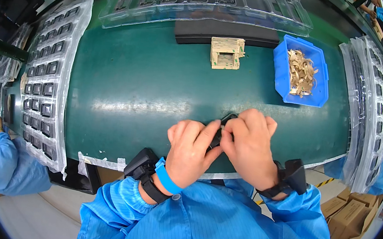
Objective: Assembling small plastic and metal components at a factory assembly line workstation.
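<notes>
Your left hand [189, 148] and right hand [250, 138] meet over the near side of the desk [135, 74], fingertips pinching a small black part [228, 118] between them. With both hands on it, this part is probably unfinished. Beyond them sits a tan stack [219, 46], not used up; right of it, a blue bin [281, 83] holds tan scraps [301, 73], suggesting some pieces are done. The left tray [60, 117] carries rows of black parts; whether those are finished or waiting, I cannot tell.
</notes>
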Demonstrator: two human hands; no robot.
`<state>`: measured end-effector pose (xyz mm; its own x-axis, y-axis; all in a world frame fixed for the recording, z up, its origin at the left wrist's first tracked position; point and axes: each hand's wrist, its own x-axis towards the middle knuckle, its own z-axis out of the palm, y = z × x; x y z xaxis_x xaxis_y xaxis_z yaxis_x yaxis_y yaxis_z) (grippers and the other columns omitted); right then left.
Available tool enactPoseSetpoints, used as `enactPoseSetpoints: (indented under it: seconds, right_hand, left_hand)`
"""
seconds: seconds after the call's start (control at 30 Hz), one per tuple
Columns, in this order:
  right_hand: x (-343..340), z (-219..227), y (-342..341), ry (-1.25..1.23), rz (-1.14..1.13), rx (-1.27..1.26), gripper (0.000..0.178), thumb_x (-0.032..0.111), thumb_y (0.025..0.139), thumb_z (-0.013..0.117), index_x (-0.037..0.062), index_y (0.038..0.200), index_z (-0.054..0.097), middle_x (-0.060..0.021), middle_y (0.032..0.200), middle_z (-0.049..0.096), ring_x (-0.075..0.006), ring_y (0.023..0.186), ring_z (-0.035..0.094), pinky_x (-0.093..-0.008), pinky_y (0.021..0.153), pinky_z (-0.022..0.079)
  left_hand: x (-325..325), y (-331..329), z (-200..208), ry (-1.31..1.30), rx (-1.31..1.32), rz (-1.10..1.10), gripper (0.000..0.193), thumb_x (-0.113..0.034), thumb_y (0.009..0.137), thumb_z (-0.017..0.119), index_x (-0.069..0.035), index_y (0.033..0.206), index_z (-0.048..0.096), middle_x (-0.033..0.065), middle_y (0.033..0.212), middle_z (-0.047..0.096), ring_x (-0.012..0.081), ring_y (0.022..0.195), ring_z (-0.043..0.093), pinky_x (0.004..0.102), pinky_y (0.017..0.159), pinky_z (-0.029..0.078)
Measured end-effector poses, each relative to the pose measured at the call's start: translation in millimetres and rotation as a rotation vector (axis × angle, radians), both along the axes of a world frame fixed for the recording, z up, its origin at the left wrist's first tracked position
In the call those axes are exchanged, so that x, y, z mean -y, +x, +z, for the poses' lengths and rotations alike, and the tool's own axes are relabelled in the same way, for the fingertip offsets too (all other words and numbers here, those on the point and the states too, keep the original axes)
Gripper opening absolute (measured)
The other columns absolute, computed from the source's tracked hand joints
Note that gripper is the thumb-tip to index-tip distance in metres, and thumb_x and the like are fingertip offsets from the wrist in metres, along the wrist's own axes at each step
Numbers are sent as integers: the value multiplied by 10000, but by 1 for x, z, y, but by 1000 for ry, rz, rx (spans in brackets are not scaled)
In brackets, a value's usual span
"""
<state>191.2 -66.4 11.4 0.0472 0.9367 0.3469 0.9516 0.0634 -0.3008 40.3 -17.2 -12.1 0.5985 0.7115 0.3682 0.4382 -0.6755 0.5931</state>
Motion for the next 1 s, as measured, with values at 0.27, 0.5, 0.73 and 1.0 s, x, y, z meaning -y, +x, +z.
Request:
enactPoseSetpoints:
  seconds: [0.27,0.5,0.73,1.0]
  right_hand:
    - [-9,55,65,183,-255,-212,95,59,798,680,58,849,600,-103,871,548,-283,825,567,-385,717,418]
    - [-30,52,129,141,-552,-396,106,72,839,629,-19,885,601,-144,778,671,-272,713,672,-360,662,525]
    - [-18,41,103,351,-302,-373,186,-63,843,551,-2,985,654,-168,873,684,-305,811,674,-370,719,528]
    - [5,-4,16,-47,189,-162,347,-20,724,650,154,1014,726,-42,890,470,-225,852,494,-371,783,356]
  left_hand:
    - [2,-1,0,-82,38,40,736,-119,634,876,-22,1267,513,112,993,641,289,945,579,405,895,369]
    - [-2,-9,6,-89,-19,92,826,-107,636,868,-34,1351,461,87,1046,647,252,981,581,394,953,340]
    - [-4,-11,3,-150,-1,123,888,-92,649,858,-42,1408,398,78,1081,659,240,1004,569,397,981,331]
    - [-4,-6,5,-266,33,127,941,-65,649,851,-59,1447,352,63,1076,657,239,1042,559,390,999,335]
